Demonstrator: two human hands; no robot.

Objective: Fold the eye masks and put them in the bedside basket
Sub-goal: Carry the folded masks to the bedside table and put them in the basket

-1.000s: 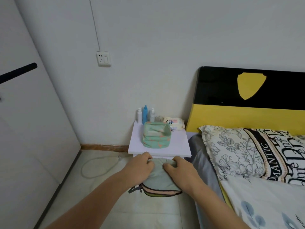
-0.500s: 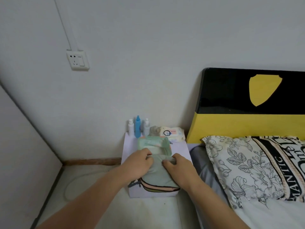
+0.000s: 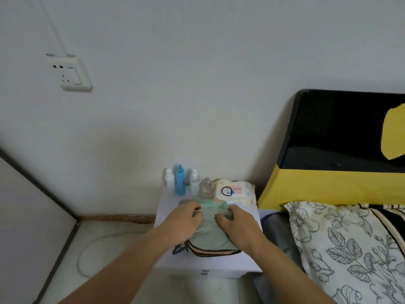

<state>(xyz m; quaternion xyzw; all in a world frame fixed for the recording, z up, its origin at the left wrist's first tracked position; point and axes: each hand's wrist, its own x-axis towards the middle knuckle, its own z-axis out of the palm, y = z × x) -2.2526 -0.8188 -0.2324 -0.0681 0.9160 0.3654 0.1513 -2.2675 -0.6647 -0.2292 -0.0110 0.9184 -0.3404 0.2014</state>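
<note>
A stack of folded eye masks (image 3: 208,238), grey-green on top with pink, green and black edges below, is held between both hands above the white bedside table (image 3: 166,207). My left hand (image 3: 183,224) grips the stack's left side and my right hand (image 3: 238,224) grips its right side. The far edge of the stack reaches the mint-green fabric basket (image 3: 210,204), which is mostly hidden behind the hands and masks. A dark strap (image 3: 178,250) hangs from the stack's lower left.
Three small bottles (image 3: 180,181), a clear jar (image 3: 206,188) and a pack of wipes (image 3: 234,191) line the table's back by the wall. The bed with a floral pillow (image 3: 341,244) and a black-yellow headboard (image 3: 328,172) is right. A cable (image 3: 87,255) lies on the floor left.
Both hands carried the mask stack forward from in front of the table to over it, up to the basket. The view came closer to the table.
</note>
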